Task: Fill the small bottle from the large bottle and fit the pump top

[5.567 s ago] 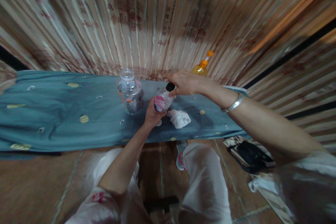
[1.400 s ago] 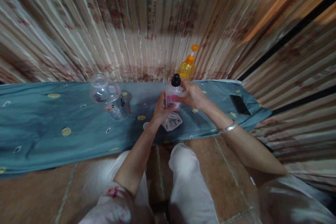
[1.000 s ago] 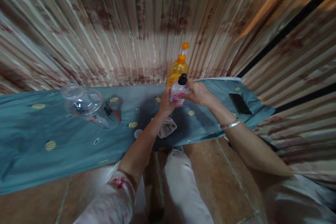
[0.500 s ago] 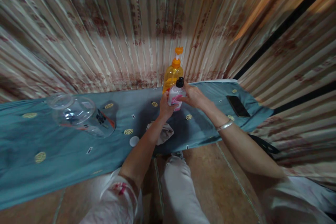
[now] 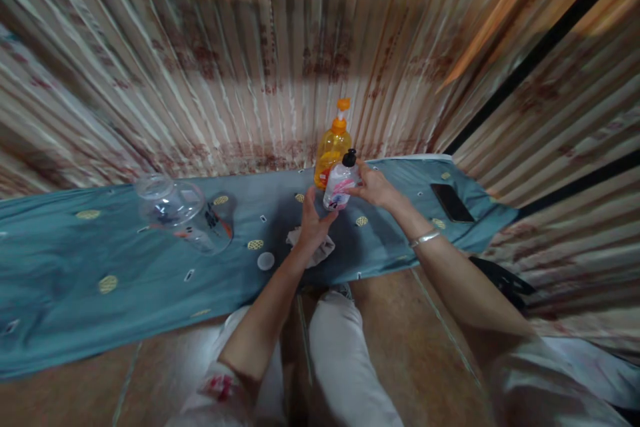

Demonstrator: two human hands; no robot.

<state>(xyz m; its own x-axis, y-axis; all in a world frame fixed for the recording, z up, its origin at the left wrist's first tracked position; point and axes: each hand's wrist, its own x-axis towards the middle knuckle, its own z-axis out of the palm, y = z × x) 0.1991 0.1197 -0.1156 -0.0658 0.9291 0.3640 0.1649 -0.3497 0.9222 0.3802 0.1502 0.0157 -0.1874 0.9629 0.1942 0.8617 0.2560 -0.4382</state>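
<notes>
A: Report from the left, please.

B: I start at the cloth (image 5: 75, 280), blue-grey and spread over the table. On it lies a clear jar (image 5: 183, 213), tipped on its side with its mouth to the left. Right of the jar I note a small white disc (image 5: 265, 260) lying flat on the cloth.

A: And the hands?

B: I log the left hand (image 5: 313, 227) open, fingers loosely spread and pointing up, palm just beside the lower part of the bottle (image 5: 339, 185); I cannot tell whether it touches. A crumpled white rag (image 5: 320, 253) lies under and just behind that hand. The bottle is small, pale with a pink label and a black cap, standing tilted slightly right above the cloth, directly in front of the orange pump bottle (image 5: 331, 147).

A: Right side?

B: The right hand (image 5: 375, 188) has its fingertips closed on the bottle's upper part near the cap. I see a bangle (image 5: 423, 238) on that wrist. Further right a dark phone (image 5: 451, 202) lies flat near the cloth's end, well apart from both hands.
</notes>
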